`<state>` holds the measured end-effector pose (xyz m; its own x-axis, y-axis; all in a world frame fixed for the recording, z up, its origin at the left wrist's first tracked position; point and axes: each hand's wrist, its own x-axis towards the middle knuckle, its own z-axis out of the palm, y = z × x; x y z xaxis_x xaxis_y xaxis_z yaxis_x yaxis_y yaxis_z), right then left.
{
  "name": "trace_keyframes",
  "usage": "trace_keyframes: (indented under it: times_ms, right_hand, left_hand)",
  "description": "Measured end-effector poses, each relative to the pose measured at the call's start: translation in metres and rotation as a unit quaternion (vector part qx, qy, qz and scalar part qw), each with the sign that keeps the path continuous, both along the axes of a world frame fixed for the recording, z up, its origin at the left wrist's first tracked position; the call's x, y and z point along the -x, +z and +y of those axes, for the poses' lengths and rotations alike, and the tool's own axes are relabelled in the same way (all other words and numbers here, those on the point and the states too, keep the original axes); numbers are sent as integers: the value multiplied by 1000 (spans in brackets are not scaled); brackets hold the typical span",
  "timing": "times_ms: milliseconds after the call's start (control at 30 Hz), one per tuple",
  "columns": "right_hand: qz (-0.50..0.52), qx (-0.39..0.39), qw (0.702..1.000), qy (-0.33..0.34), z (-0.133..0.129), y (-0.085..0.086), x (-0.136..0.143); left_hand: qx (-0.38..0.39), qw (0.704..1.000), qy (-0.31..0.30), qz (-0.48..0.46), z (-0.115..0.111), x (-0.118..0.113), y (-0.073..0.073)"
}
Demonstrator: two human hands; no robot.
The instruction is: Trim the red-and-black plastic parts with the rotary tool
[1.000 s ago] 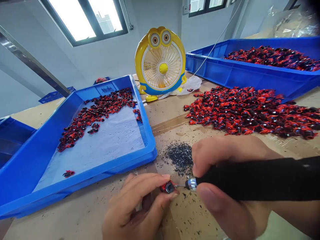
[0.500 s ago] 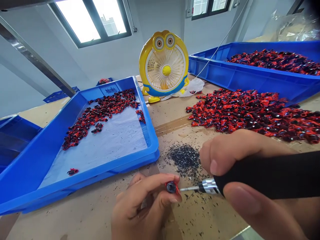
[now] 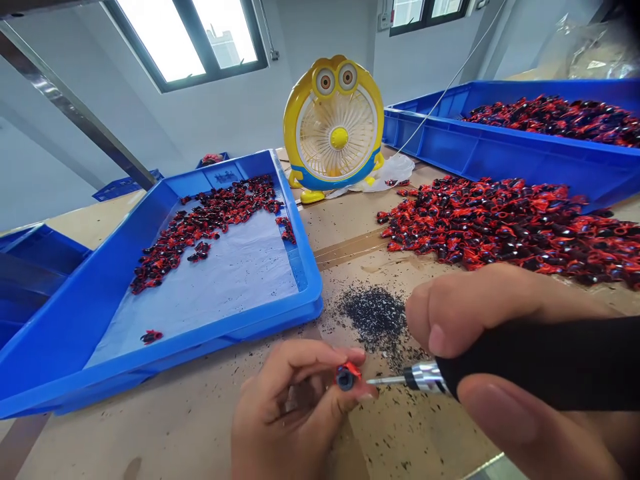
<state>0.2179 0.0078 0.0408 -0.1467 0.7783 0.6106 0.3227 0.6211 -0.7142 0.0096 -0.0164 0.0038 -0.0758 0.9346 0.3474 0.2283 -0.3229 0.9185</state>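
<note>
My left hand [image 3: 295, 400] pinches a small red and black part [image 3: 346, 377] between thumb and fingertips, with its dark round hollow end facing me. My right hand [image 3: 480, 307] is wrapped round a black pen-shaped rotary tool [image 3: 540, 367] with a silver collar [image 3: 426, 377]. The tool's thin metal bit [image 3: 387, 381] points left, its tip right beside the red side of the part; whether it touches, I cannot tell. Behind the bit lies a heap of black shavings [image 3: 377, 313] on the brown tabletop [image 3: 190, 427].
At left stands a blue tray [image 3: 235, 337], paper-lined, with many red and black parts. A large pile of such parts [image 3: 500, 227] covers the right side, before another filled blue tray [image 3: 530, 150]. A yellow fan [image 3: 339, 139] stands at the back, its cord running up right.
The part has turned slightly in my left fingers, showing more red on top. Both hands and the tool sit a little further right in view, as does the whole scene.
</note>
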Motion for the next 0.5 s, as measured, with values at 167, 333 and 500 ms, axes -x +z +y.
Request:
trace_keyframes:
  times_ms: [167, 333, 500]
  right_hand:
    - [-17, -3, 1000, 4, 3, 3, 2]
    - [-25, -10, 1000, 14, 5, 5, 1]
    - [-2, -18, 1000, 10, 10, 5, 9]
  left_hand:
    - [-35, 996, 0, 85, 5, 9, 0]
    - [-14, 998, 2, 62, 5, 8, 0]
    - [-28, 993, -12, 112, 7, 11, 0]
